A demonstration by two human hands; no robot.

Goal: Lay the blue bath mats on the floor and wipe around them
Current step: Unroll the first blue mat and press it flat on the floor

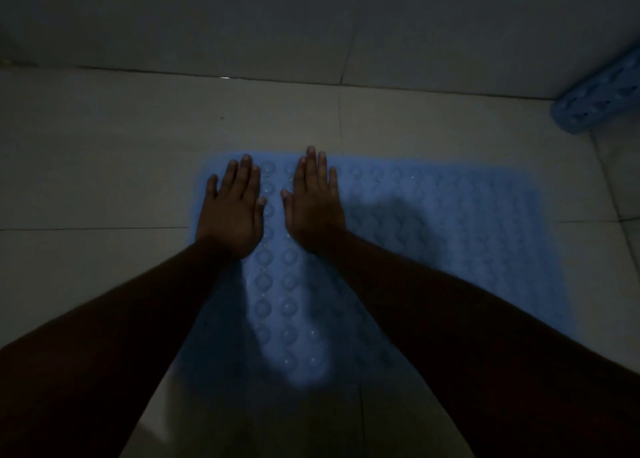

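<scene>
A blue bath mat is shown spread flat on the pale tiled floor, with the left hand and right hand laid palm-down side by side on its far left portion, fingers extended and nothing grasped, presumably so that the bubbled surface is pressed down and made to grip the tile. Farther off, at the right edge by the wall, a second blue mat is seen rolled up and not yet laid. No wiping cloth is visible, so the wiping is judged not yet begun.
</scene>
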